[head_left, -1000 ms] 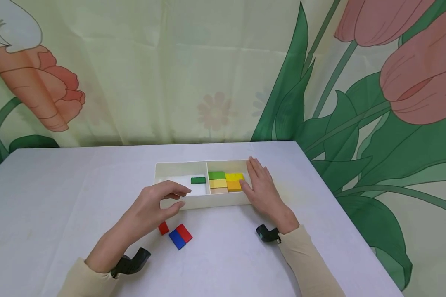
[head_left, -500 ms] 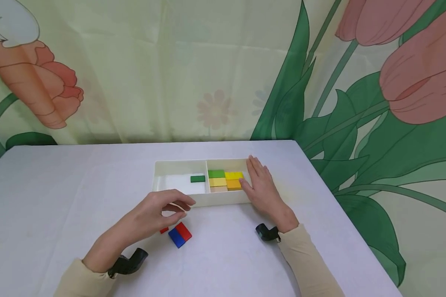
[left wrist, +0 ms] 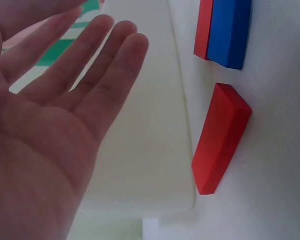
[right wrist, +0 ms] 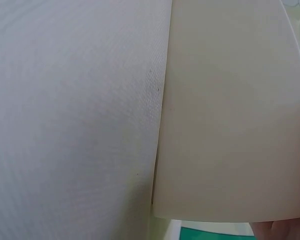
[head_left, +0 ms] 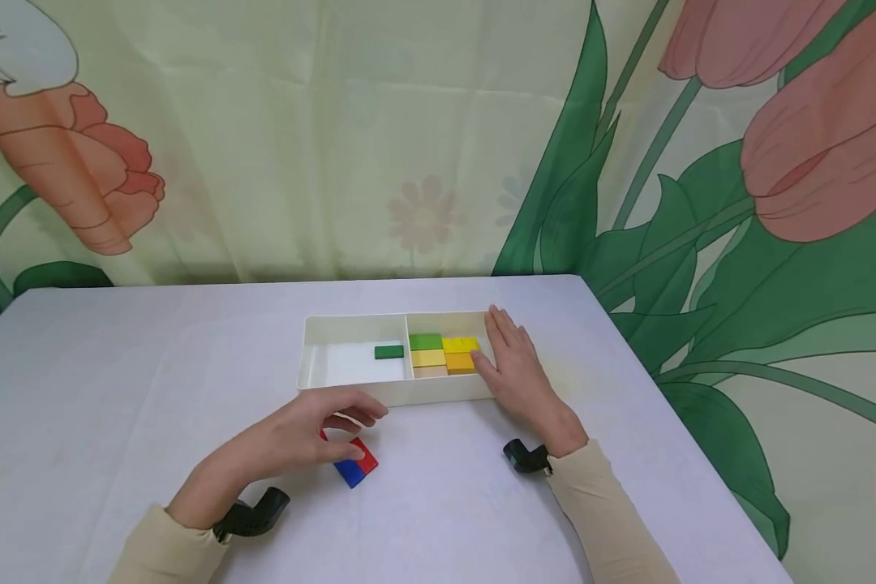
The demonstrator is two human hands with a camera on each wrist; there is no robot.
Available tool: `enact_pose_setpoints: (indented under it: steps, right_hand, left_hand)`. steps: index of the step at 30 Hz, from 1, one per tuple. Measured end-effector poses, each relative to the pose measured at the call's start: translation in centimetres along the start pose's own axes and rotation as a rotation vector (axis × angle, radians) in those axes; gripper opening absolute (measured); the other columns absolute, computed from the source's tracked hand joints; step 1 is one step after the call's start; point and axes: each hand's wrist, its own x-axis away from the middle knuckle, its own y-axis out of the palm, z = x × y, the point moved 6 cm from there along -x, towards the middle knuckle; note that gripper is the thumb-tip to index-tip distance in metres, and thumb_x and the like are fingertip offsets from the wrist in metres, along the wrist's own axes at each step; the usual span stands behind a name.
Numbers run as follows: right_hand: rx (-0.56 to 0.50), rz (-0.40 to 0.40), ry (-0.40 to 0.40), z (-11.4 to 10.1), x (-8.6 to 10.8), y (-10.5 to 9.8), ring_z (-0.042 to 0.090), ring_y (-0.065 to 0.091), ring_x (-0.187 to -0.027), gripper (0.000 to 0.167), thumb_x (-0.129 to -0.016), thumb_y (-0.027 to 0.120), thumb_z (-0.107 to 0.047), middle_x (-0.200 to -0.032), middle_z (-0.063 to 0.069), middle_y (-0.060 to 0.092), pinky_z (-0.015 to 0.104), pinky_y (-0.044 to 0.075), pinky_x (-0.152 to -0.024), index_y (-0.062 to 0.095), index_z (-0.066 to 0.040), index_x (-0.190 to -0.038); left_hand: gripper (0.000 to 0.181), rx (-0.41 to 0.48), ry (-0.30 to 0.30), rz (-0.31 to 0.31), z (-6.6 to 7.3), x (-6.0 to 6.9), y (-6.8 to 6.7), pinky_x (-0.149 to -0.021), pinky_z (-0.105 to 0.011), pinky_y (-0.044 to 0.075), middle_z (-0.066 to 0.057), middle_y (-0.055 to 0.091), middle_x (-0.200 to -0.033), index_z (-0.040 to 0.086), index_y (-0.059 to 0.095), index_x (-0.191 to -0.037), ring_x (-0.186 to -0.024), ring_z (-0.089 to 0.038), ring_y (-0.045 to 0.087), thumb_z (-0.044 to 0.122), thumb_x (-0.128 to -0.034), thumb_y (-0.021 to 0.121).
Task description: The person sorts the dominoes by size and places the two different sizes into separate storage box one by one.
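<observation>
Left hand (head_left: 310, 434) spread by red block (head_left: 368, 462), blue block (head_left: 350, 472); right hand (head_left: 520, 380) straight-fingered at right end of box (head_left: 427, 394).

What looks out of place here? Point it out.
Red rectangular blocks and a blue block lie on the white tablecloth, outside the divided cream tray, while green and yellow blocks lie inside. Nothing looks spilled.

In head view, lone red block (left wrist: 221, 139) mostly hidden behind left grip (head_left: 312, 431). Left wrist view cuts blue block (left wrist: 229, 31) at top. Right grip (head_left: 520, 380) mostly outside right wrist view.
</observation>
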Motion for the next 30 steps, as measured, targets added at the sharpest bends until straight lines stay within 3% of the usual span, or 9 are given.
enact_pose_setpoints:
  steps: [6, 13, 20, 26, 30]
  right_hand:
    - [0.013, -0.001, 0.008, 0.1, 0.1, 0.0, 0.029, 0.008, -0.156, 0.071, -0.103, 0.042, -0.038, -0.168, 0.011, 0.01, 0.052, 0.006, -0.126, 0.015, -0.003, -0.158]
    - [0.001, -0.004, 0.002, -0.1, 0.2, -0.1, 0.029, 0.008, -0.156, 0.071, -0.103, 0.042, -0.038, -0.168, 0.011, 0.01, 0.052, 0.005, -0.126, 0.014, -0.003, -0.158]
    - [-0.006, -0.002, 0.006, 0.0, 0.2, -0.1, 0.03, 0.008, -0.156, 0.07, -0.103, 0.042, -0.037, -0.168, 0.011, 0.01, 0.053, 0.005, -0.126, 0.015, -0.002, -0.158]
    - [-0.013, -0.012, 0.011, -0.1, 0.2, 0.1, 0.029, 0.007, -0.156, 0.07, -0.103, 0.041, -0.038, -0.168, 0.011, 0.009, 0.052, 0.005, -0.126, 0.014, -0.003, -0.158]
    - [-0.016, -0.011, 0.013, -0.1, 0.2, 0.1, 0.029, 0.007, -0.156, 0.07, -0.103, 0.042, -0.037, -0.168, 0.011, 0.009, 0.052, 0.005, -0.126, 0.014, -0.003, -0.158]
  left_hand:
    - [0.05, -0.084, -0.093, -0.111, -1.0, 0.0, 1.1, -0.083, -0.028, 0.054, -0.001, 0.065, -0.126, 0.016, 0.06, -0.131, -0.116, -0.023, 0.062, 0.008, -0.0844, 0.076]
    - [0.054, -0.156, -0.121, -0.158, -1.6, -0.2, 1.8, -0.096, -0.028, 0.052, 0.006, 0.063, -0.124, 0.016, 0.058, -0.132, -0.113, -0.014, 0.058, -0.001, -0.0839, 0.073]
    - [0.054, -0.214, -0.12, -0.133, -2.0, -0.5, 2.0, -0.094, -0.027, 0.054, 0.007, 0.064, -0.118, 0.015, 0.058, -0.131, -0.109, -0.014, 0.058, 0.001, -0.082, 0.077]
    - [0.05, -0.303, -0.085, -0.039, -2.1, -0.9, 2.0, -0.088, -0.027, 0.056, 0.004, 0.064, -0.115, 0.013, 0.062, -0.126, -0.106, -0.015, 0.058, 0.012, -0.0804, 0.082]
    - [0.047, -0.315, -0.047, 0.004, -1.9, -1.1, 2.3, -0.084, -0.025, 0.056, 0.002, 0.065, -0.11, 0.012, 0.064, -0.122, -0.099, -0.014, 0.059, 0.016, -0.0787, 0.084]
